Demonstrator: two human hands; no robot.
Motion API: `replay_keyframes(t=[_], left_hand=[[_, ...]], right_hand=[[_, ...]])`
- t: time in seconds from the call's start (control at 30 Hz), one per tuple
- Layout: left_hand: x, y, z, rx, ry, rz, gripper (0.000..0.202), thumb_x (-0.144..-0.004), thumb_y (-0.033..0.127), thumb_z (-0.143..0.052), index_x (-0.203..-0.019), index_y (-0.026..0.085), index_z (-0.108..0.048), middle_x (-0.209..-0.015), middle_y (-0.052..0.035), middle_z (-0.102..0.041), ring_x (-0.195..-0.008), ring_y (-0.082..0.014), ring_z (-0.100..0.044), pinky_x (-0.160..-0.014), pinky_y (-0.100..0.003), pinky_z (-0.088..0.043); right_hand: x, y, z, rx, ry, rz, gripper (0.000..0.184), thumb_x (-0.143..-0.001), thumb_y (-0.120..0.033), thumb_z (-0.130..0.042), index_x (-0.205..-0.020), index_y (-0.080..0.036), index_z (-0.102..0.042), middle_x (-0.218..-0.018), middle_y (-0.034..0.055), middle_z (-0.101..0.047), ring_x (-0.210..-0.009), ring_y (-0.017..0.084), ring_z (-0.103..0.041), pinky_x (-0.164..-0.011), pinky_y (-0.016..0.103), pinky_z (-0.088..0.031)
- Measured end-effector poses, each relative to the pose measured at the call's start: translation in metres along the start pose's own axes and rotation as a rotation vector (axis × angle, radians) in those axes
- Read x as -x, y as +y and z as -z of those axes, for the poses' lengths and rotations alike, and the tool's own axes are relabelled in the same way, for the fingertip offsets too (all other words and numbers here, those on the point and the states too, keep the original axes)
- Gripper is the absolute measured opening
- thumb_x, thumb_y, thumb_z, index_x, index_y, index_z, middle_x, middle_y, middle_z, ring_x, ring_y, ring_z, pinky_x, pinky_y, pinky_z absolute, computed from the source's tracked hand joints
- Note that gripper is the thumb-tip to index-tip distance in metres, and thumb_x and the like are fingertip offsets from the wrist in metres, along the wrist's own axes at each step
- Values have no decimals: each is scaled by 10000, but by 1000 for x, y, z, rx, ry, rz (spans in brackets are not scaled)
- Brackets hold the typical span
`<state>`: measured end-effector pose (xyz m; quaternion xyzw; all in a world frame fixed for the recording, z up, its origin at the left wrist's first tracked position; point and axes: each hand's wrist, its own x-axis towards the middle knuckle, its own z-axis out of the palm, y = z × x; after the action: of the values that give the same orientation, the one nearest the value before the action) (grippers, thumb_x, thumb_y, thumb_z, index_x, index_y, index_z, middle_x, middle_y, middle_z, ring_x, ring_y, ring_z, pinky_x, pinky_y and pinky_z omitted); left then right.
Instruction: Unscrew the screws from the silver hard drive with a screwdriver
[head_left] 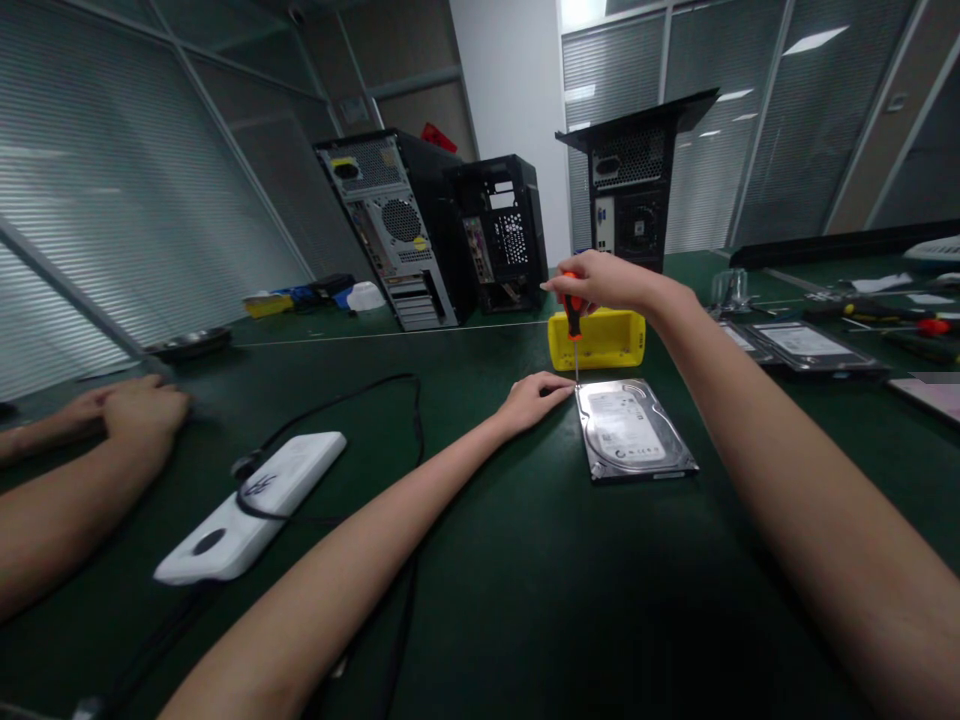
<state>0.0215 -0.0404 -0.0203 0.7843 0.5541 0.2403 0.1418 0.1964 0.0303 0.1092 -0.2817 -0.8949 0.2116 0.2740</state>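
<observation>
A silver hard drive point(624, 425) lies flat on the green table, its label side up. My right hand point(596, 280) is closed around the red and black handle of a screwdriver point(574, 312), held upright. Its tip meets the far left corner of the drive. My left hand point(534, 400) rests low on the table, with thumb and fingertips closed at that same corner, steadying the drive. The small screw area under the tip is too fine to make out. Just behind the drive sits a yellow tray point(556, 345) with tiny pieces in it.
Computer cases point(442, 220) stand at the back. A white power strip point(255, 510) with a black cable lies left, near another person's hands point(146, 405). More hard drives point(806, 345), a clear cup point(730, 290) and tools point(892, 315) are at right.
</observation>
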Motion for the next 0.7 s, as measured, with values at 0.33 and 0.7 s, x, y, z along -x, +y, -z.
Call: replay_keyframes(t=[0.33, 0.7], left_hand=[[-1, -2, -1, 8, 9, -15, 342, -883, 405, -461, -1082, 221, -669, -1126, -33, -652, -1049, -185, -580, -929, -280, -429], [0, 1, 0, 15, 6, 4, 328, -879, 391, -473, -1078, 223, -672, -1122, -32, -654, -1054, -189, -576, -930, -283, -425]], right_hand=[[3, 8, -3, 211, 139, 25, 448, -827, -562, -394, -728, -159, -563, -700, 53, -619, -472, 83, -493, -522, 253, -377], [3, 3, 0, 20, 1, -72, 292, -863, -306, -325, -782, -130, -544, -819, 114, -646, -635, 147, -593, -522, 238, -416]])
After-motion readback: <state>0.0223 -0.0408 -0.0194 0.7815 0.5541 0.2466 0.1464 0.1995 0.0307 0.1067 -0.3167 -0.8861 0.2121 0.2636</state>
